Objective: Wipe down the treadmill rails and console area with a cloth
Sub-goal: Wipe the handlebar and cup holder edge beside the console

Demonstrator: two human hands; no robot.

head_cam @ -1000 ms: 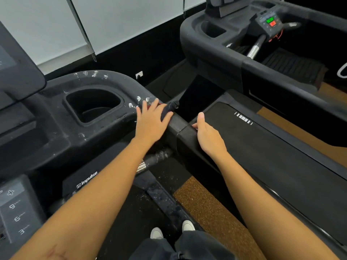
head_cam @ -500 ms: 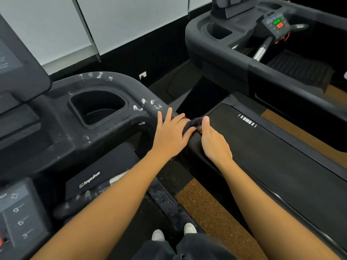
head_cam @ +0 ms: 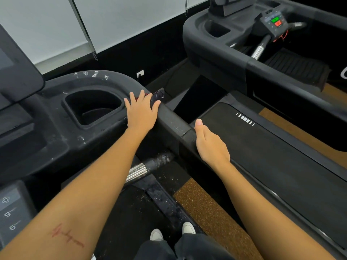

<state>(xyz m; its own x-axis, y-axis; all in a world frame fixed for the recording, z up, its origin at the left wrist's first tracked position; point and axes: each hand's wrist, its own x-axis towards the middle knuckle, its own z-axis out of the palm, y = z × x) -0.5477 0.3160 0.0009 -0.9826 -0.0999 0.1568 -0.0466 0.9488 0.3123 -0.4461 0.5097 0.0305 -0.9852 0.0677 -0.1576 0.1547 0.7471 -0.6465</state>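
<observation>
My left hand point(head_cam: 141, 112) lies flat with spread fingers on a dark cloth point(head_cam: 158, 95), pressing it onto the black console rim point(head_cam: 105, 76) where the side rail point(head_cam: 172, 121) starts. Only a bunched corner of the cloth shows beyond my fingertips. My right hand point(head_cam: 211, 144) rests further back on the same rail. Its thumb lies along the top edge and its fingers curl out of sight over the outer side. White specks dot the far rim of the console.
A cup holder point(head_cam: 93, 107) sits left of my left hand, and a keypad point(head_cam: 11, 212) is at the bottom left. A dusty chrome handlebar point(head_cam: 145, 167) runs under the rail. A second treadmill point(head_cam: 244, 59) stands to the right, its belt point(head_cam: 272, 156) beside my right arm.
My left hand pushed the cloth forward from the rail joint onto the console corner, covering the white specks there. My right hand let go of the cloth's edge and slid back along the rail.
</observation>
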